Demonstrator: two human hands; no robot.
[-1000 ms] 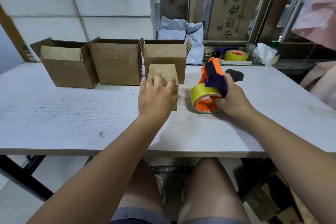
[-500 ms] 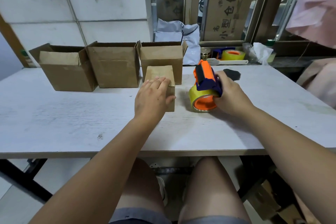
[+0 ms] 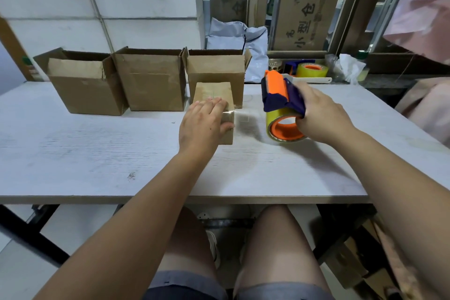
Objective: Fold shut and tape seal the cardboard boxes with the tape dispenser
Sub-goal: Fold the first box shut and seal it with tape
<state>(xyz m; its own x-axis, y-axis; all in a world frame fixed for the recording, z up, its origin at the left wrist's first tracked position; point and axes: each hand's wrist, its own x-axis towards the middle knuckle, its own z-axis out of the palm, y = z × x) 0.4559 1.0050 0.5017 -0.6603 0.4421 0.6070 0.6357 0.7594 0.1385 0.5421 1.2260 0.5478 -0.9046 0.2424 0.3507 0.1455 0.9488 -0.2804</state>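
Note:
A small closed cardboard box stands in the middle of the white table. My left hand lies flat over its near top edge, thumb down the front face. A clear tape strip shines along that edge beside my fingers. My right hand grips the orange and blue tape dispenser with its yellow roll, held to the right of the box and apart from it. Three larger open cardboard boxes stand in a row behind.
On the sill at the back right lie a second yellow tape roll, a white plastic bag and a grey mailer bag. A printed carton leans behind them. My knees show under the table's front edge.
My right hand has carried the dispenser further right, away from the small box, and turned it. My left hand slid toward the box's near edge, uncovering more of its top.

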